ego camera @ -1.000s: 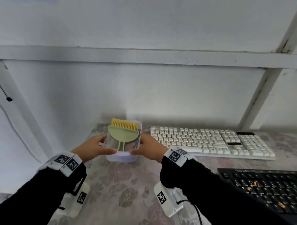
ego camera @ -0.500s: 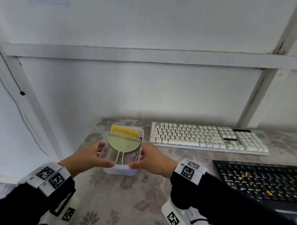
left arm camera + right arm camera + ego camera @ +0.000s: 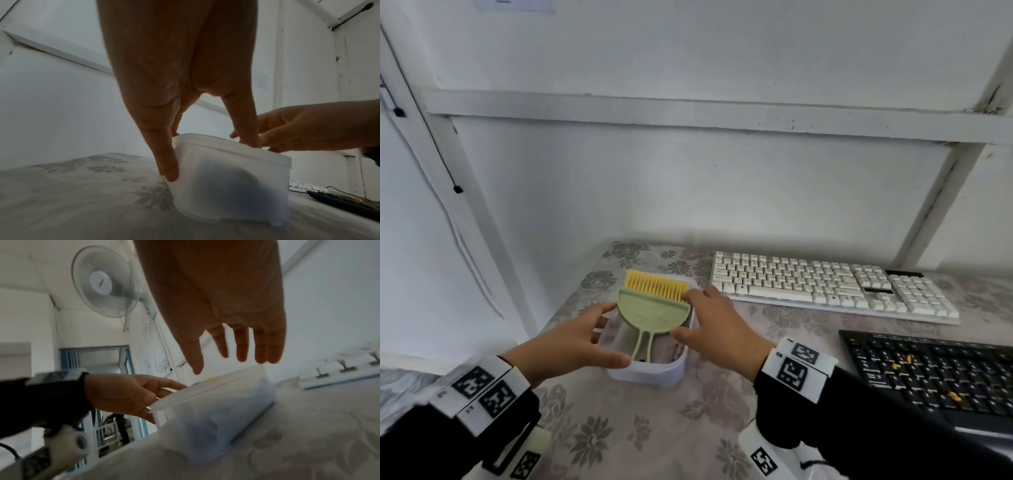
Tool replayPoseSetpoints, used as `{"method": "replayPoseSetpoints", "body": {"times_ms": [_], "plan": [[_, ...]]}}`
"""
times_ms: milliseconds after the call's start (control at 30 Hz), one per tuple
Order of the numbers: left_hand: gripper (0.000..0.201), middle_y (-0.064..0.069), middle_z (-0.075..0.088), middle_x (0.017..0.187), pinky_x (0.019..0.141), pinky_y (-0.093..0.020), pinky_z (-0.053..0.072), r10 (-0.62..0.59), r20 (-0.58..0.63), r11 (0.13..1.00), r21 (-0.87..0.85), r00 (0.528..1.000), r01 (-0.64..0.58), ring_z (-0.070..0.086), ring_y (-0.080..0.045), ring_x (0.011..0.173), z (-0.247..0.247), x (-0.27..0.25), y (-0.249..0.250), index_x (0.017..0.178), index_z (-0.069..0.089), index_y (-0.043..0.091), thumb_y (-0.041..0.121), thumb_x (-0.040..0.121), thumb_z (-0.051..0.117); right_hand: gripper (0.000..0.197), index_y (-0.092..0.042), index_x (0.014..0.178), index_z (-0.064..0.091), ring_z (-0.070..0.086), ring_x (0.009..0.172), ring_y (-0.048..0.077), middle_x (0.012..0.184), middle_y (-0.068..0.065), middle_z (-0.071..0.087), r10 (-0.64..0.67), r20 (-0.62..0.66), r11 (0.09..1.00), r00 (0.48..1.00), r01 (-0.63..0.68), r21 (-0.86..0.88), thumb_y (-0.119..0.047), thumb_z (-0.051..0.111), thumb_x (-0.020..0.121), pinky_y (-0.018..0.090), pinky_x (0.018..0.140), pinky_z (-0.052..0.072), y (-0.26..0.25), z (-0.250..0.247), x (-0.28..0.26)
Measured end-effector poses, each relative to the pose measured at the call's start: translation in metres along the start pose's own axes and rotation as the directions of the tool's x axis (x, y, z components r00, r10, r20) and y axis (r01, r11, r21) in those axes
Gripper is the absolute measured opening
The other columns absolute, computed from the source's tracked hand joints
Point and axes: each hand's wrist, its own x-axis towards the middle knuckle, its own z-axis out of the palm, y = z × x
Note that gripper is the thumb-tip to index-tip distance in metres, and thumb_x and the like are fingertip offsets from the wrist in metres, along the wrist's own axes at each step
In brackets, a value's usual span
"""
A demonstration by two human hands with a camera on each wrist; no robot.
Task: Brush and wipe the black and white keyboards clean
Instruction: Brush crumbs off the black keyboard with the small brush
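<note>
A translucent white plastic box (image 3: pixel 650 373) stands at the table's left, and a green hand brush (image 3: pixel 654 308) with yellow bristles lies across its top. My left hand (image 3: pixel 599 335) holds the box's near-left corner, thumb on the near wall (image 3: pixel 226 178) and fingers at the left rim. Over the box's right rim (image 3: pixel 205 415) hovers my right hand (image 3: pixel 698 315), fingers straight and spread, holding nothing. The white keyboard (image 3: pixel 825 284) lies at the back right. In front of it, the black keyboard (image 3: pixel 928 373) carries yellow crumbs (image 3: pixel 953 396).
The table wears a floral cloth (image 3: pixel 619 428), and its left edge runs close beside the box. A white wall with slanted frame beams (image 3: pixel 935 205) stands right behind. A wall fan (image 3: pixel 102 280) and a doorway show in the right wrist view.
Both hands drew the box nearer to me, away from the wall. My right hand has since let go of the box's right side and lifted above it.
</note>
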Motion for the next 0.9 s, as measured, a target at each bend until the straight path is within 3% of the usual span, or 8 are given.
{"method": "replayPoseSetpoints", "body": {"times_ms": [167,267,400,533,633,700,800,900], "plan": [[0.119,0.006,0.047,0.133,0.094,-0.029,0.048,0.009,-0.018,0.999,0.044,1.000,-0.008,0.049,-0.010,0.118,0.001,0.003,-0.001,0.143,0.025,0.031,0.052,0.042,0.084,0.047,-0.036,0.131,0.052,0.026,0.128,0.034,0.142,0.010,0.030,-0.318,0.148,0.912,0.936,0.345,-0.223,-0.018,0.059,0.088,0.050,0.105,0.029,-0.025,0.012,0.021],[0.116,0.008,0.046,0.131,0.083,-0.021,0.048,0.022,-0.022,0.998,0.053,1.000,-0.021,0.048,-0.007,0.114,0.002,0.004,0.001,0.142,0.025,0.031,0.050,0.043,0.083,0.039,-0.034,0.127,0.056,0.022,0.132,0.037,0.147,0.011,0.022,-0.287,0.254,0.846,0.924,0.369,-0.385,-0.026,0.060,0.089,0.053,0.105,0.028,-0.032,0.021,0.026],[0.124,0.010,0.045,0.126,0.072,-0.015,0.049,0.014,-0.014,0.998,0.058,1.000,-0.013,0.050,-0.003,0.108,0.003,0.004,0.003,0.144,0.017,0.031,0.051,0.041,0.083,0.034,-0.021,0.126,0.055,0.027,0.129,0.039,0.146,0.015,0.025,-0.274,0.253,0.812,0.928,0.364,-0.457,-0.025,0.052,0.093,0.051,0.103,0.032,-0.030,0.020,0.027],[0.143,0.003,0.035,0.142,0.091,-0.024,0.047,0.024,-0.062,0.996,0.086,0.998,-0.018,0.044,-0.011,0.121,0.003,0.002,0.006,0.148,0.004,0.030,0.061,0.032,0.081,0.035,-0.017,0.128,0.046,0.041,0.119,0.039,0.141,0.015,0.035,-0.369,0.190,0.792,0.910,0.415,-0.447,-0.021,0.050,0.094,0.051,0.091,0.045,-0.020,0.020,0.027],[0.154,0.003,0.024,0.151,0.098,-0.026,0.037,0.086,-0.148,0.993,0.098,0.985,-0.072,0.033,-0.012,0.130,0.008,-0.001,0.019,0.149,0.002,0.030,0.078,0.022,0.074,0.031,-0.015,0.121,0.046,0.050,0.105,0.035,0.139,0.007,0.041,-0.479,0.023,0.824,0.878,0.458,-0.333,-0.008,0.049,0.092,0.046,0.078,0.050,-0.008,0.012,0.027],[0.147,0.004,0.022,0.152,0.098,-0.024,0.034,0.160,-0.193,0.983,0.116,0.968,-0.140,0.031,-0.010,0.131,0.012,-0.002,0.030,0.149,0.004,0.029,0.078,0.028,0.072,0.025,-0.015,0.115,0.048,0.055,0.095,0.031,0.134,0.005,0.047,-0.489,-0.145,0.870,0.860,0.467,-0.160,-0.006,0.048,0.091,0.040,0.071,0.048,0.001,0.000,0.024],[0.129,0.007,0.025,0.151,0.099,-0.021,0.032,0.237,-0.195,0.967,0.138,0.952,-0.213,0.032,-0.002,0.125,0.025,-0.002,0.048,0.147,0.006,0.034,0.072,0.041,0.068,0.014,-0.019,0.103,0.052,0.056,0.078,0.022,0.102,0.004,0.058,-0.317,-0.343,0.882,0.884,0.408,0.236,-0.010,0.047,0.095,0.031,0.069,0.043,0.017,-0.024,0.011],[0.137,0.011,0.031,0.145,0.098,-0.020,0.034,0.284,-0.164,0.955,0.142,0.945,-0.262,0.034,-0.002,0.124,0.047,0.000,0.069,0.146,0.011,0.036,0.086,0.030,0.064,0.023,-0.026,0.091,0.052,0.050,0.066,0.020,0.080,0.000,0.053,-0.068,-0.390,0.716,0.918,0.317,0.622,-0.005,0.047,0.094,0.042,0.066,0.051,0.039,-0.057,-0.014]]}}
